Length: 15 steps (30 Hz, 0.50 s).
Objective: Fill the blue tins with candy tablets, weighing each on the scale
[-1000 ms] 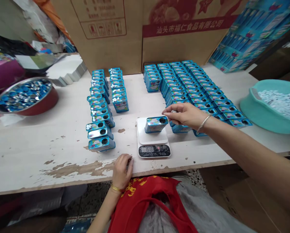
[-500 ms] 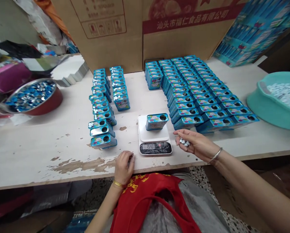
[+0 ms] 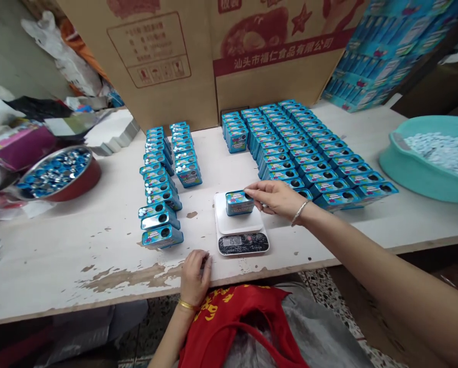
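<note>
Tin on scale: a small blue candy tin (image 3: 239,202) is standing on the white kitchen scale (image 3: 241,225), hole on top.
Right hand (image 3: 275,198): fingertips are pinched together at the hole of the tin.
Left hand (image 3: 196,276): curled at the table edge (image 3: 98,301); whether something is held cannot be told.
Handling: judged light, stiff, smooth metal; best taken by its two long sides.

Single head cam, looking forward and down over the table (image 3: 60,266) from its near edge; close range, scale (image 3: 241,227) lower centre, cartons along top.
</note>
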Each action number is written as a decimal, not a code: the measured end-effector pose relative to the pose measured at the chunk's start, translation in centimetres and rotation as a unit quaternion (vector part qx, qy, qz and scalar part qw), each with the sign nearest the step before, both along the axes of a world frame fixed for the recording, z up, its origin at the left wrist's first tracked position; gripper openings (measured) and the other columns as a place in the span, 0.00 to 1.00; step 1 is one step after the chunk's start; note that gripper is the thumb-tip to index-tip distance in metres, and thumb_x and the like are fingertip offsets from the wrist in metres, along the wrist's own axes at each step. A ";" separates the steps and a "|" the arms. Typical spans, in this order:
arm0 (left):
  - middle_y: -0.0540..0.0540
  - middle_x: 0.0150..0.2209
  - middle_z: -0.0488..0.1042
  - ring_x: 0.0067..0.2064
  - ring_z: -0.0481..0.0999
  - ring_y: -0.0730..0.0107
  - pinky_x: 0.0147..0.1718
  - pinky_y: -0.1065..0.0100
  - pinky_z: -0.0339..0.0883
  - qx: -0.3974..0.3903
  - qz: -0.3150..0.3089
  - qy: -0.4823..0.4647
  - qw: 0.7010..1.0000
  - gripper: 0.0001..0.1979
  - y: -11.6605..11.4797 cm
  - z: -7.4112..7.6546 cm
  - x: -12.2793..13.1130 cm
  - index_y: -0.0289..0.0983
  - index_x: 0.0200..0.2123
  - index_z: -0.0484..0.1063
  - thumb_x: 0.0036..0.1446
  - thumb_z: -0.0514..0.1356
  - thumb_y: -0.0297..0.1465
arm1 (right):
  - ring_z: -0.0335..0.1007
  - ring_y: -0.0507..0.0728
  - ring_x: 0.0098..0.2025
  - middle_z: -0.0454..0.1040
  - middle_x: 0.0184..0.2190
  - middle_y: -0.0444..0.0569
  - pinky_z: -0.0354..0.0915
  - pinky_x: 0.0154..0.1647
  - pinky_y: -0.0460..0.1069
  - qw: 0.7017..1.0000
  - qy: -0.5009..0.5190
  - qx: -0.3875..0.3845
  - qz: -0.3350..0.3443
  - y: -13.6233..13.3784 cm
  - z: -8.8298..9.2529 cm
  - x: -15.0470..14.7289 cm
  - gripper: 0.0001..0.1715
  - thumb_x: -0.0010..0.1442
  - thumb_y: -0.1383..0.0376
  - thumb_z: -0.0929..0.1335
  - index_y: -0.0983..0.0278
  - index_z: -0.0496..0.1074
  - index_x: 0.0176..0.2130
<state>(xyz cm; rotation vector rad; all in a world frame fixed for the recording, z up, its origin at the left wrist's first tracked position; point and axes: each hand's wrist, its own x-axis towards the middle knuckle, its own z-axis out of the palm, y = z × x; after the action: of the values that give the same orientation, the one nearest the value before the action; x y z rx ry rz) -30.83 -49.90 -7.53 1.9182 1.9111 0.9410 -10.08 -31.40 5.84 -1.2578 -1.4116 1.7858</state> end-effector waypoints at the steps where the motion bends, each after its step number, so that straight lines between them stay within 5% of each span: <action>1: 0.46 0.33 0.68 0.37 0.69 0.67 0.37 0.64 0.64 0.000 0.001 -0.003 1.000 0.04 -0.1 0.0 0.0 0.38 0.36 0.64 0.60 0.52 0.30 | 0.48 0.45 0.11 0.62 0.11 0.38 0.39 0.13 0.43 1.000 0.003 0.000 -0.002 0.2 0.1 0.0 0.20 0.48 0.57 0.71 0.66 0.68 0.37; 5: 0.46 0.33 0.68 0.34 0.69 0.68 0.33 0.66 0.64 -0.004 0.004 -0.044 0.999 0.04 0.2 1.4 0.2 0.38 0.37 0.65 0.60 0.52 0.31 | 0.46 0.44 0.12 0.63 0.12 0.37 0.38 0.13 0.43 0.997 0.061 -0.003 -0.042 -0.8 -0.7 1.3 0.21 0.50 0.54 0.70 0.64 0.66 0.39; 8: 0.45 0.36 0.68 0.37 0.69 0.67 0.35 0.66 0.65 0.039 -0.013 -0.044 0.998 0.09 2.4 4.6 0.8 0.39 0.43 0.64 0.59 0.53 0.32 | 0.46 0.43 0.13 0.64 0.15 0.39 0.38 0.13 0.43 0.983 0.131 -0.086 -0.091 -3.0 -3.5 2.8 0.20 0.49 0.52 0.70 0.65 0.68 0.33; 11: 0.40 0.47 0.66 0.49 0.66 0.59 0.47 0.58 0.61 0.106 -0.069 0.039 0.991 0.20 6.8 8.6 2.0 0.40 0.51 0.60 0.56 0.58 0.36 | 0.46 0.43 0.13 0.63 0.16 0.40 0.38 0.13 0.43 0.965 0.146 -0.169 -0.139 -5.5 -7.1 4.1 0.22 0.47 0.49 0.70 0.65 0.68 0.29; 15: 0.38 0.52 0.65 0.53 0.64 0.51 0.48 0.54 0.57 0.041 -0.155 0.173 0.972 0.33 14.1 11.3 3.3 0.39 0.56 0.57 0.49 0.62 0.43 | 0.47 0.44 0.13 0.63 0.18 0.40 0.36 0.13 0.43 0.953 0.139 -0.196 -0.182 -7.8 -10.1 5.3 0.22 0.45 0.49 0.71 0.65 0.67 0.28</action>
<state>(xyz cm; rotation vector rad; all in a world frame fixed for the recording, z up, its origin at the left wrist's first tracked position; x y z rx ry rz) -27.55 -35.83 3.77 2.4741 1.6810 0.6337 -4.78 -39.17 -4.21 -1.2920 -0.6379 1.9357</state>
